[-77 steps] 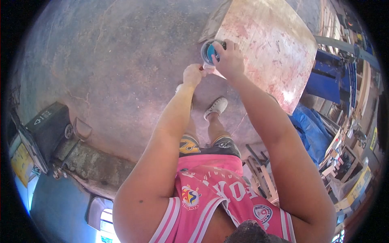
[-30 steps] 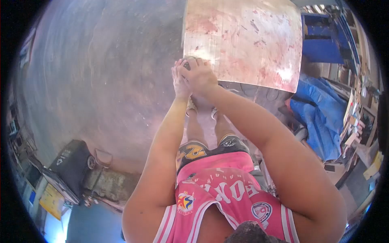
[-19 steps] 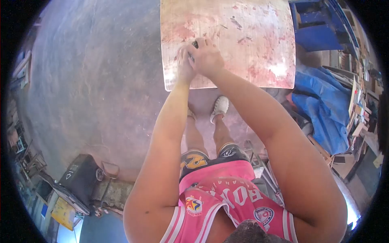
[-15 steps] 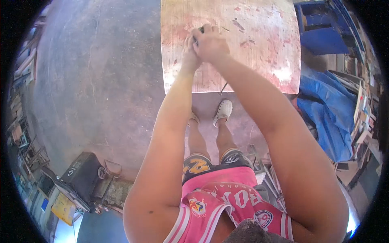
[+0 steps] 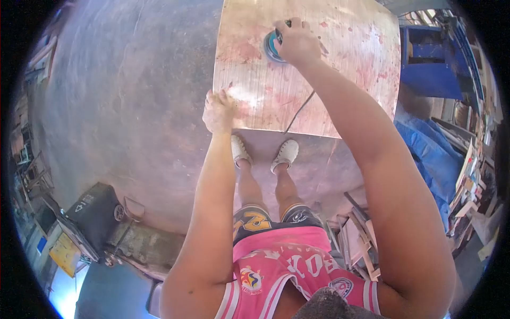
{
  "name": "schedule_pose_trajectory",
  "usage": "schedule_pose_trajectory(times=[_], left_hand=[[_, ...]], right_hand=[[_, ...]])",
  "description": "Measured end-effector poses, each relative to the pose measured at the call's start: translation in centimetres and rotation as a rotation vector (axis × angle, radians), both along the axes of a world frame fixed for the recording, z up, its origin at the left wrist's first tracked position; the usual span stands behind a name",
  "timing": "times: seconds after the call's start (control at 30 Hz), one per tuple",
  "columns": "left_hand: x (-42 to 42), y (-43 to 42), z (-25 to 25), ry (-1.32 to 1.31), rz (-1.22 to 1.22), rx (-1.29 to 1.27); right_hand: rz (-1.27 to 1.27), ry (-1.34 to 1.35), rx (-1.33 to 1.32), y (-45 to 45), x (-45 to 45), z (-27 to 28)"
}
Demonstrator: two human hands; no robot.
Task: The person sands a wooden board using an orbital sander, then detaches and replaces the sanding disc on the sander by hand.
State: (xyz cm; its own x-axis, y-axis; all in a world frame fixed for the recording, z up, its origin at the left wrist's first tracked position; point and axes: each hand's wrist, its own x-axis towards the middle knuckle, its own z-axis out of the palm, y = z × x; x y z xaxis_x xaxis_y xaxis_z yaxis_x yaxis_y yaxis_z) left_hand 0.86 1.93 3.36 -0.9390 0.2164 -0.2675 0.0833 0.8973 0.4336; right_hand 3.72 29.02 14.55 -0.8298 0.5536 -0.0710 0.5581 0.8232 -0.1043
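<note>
My right hand [image 5: 299,45] is wrapped round a sander [image 5: 272,47] with a teal body and a round base. The sander sits flat on a pale wooden tabletop [image 5: 276,101] marked with red stains. Its dark cord [image 5: 299,112] runs past my forearm to the near edge. At the near left corner of the tabletop, my left hand [image 5: 219,111] grips the edge with bent fingers. Most of the sander's top is hidden under my right hand.
A blue cabinet [image 5: 433,77] stands right of the tabletop, with a crumpled blue tarp [image 5: 430,151] nearer me. Wood scraps [image 5: 473,194] pile up at the far right. Behind me on the left is a black wheeled bin [image 5: 93,212]. Bare concrete floor [image 5: 133,106] stretches left.
My left hand has left the sander and moved down to the tabletop's near left corner. My right hand has moved slightly right with the sander, which now shows more.
</note>
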Motion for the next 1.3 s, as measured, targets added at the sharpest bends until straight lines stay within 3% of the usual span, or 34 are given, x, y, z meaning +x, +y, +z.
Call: schedule_pose_trajectory(times=[0.43,0.67,1.13,1.3], left_hand=[[-0.2,-0.3,0.4,-0.099,0.011,0.008],[-0.3,-0.1,1.3,-0.144,0.010,-0.013],[0.1,-0.7,0.2,0.038,0.040,0.097],[0.0,-0.9,-0.5,0.073,0.024,0.088]], right_hand=[[-0.055,0.007,0.054,-0.5,-2.2,-0.2],[0.042,0.071,0.080,-1.9,-1.2,-0.8],[-0.125,0.005,0.044,-0.7,-1.0,0.5],[-0.041,0.000,-0.027,-3.1,-1.0,0.2]])
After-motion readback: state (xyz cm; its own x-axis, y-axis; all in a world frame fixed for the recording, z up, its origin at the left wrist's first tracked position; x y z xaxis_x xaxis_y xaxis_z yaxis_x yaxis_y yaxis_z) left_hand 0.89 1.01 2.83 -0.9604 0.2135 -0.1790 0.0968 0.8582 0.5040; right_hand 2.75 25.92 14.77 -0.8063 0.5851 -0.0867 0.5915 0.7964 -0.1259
